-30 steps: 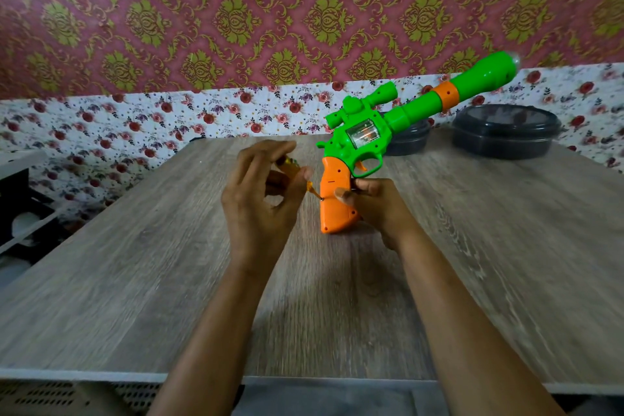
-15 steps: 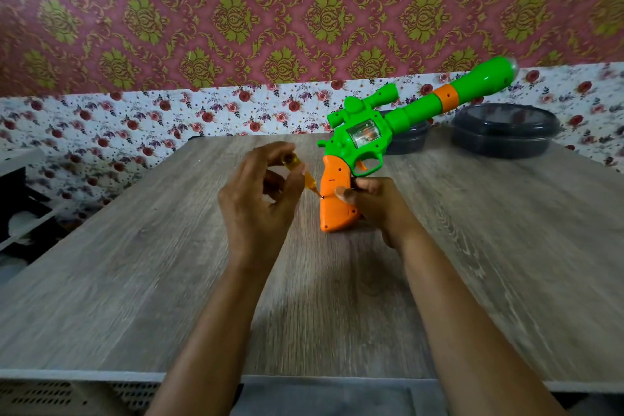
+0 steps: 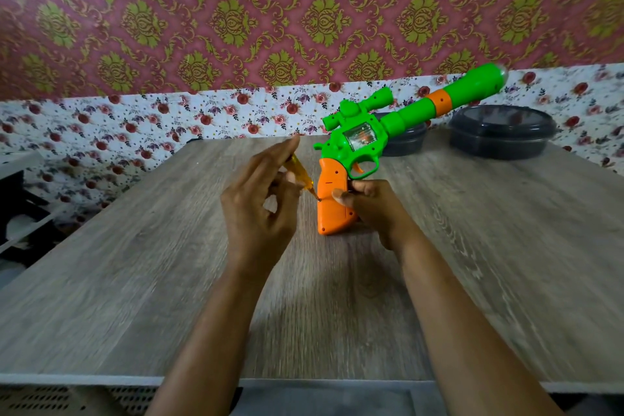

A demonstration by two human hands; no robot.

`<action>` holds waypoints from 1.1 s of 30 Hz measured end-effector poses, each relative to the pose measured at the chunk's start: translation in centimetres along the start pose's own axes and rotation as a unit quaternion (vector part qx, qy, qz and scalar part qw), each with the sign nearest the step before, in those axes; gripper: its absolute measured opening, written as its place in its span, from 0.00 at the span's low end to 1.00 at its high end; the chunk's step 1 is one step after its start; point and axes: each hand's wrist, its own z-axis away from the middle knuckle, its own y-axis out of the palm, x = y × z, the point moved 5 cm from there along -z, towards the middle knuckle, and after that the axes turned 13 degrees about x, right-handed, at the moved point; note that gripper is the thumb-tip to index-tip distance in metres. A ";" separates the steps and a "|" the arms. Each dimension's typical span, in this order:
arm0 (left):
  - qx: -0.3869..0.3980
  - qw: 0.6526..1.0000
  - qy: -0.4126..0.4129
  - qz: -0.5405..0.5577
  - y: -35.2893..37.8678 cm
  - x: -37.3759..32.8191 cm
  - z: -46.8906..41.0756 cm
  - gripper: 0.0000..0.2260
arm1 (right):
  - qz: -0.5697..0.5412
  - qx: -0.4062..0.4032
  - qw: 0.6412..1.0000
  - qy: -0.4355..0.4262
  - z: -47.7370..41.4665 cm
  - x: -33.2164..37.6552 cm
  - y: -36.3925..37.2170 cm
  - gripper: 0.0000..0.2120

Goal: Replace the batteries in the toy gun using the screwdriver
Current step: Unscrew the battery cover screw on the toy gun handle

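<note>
left hand [image 3: 260,209]: centre frame, fingers pinching the yellow screwdriver [image 3: 301,175]; index finger now stretched up along the handle, looser than a second ago
screwdriver tip: on a screw hole at the left edge of the orange grip [image 3: 332,201]
change: handle tilted more upright since 0.5 s ago, so likely mid-turn, screw coming loose
toy gun [image 3: 368,140]: centre-right, standing on its butt on the table [image 3: 135,280], barrel toward upper right
right hand [image 3: 368,204]: wrapped around the grip, steadying it
black bowls [image 3: 499,132]: upper right, untouched
progress: early, battery cover still shut
</note>
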 end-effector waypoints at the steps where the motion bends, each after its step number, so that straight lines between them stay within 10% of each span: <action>1: 0.001 1.000 0.002 -0.003 0.0 0.0 0.0 0.15 | 0.001 0.002 1.000 0.000 0.0 0.1 0.0 0.11; 33: -0.040 0.993 -0.096 0.061 -0.6 1.1 0.0 0.10 | 0.000 0.003 1.000 -0.002 0.0 0.0 0.0 0.07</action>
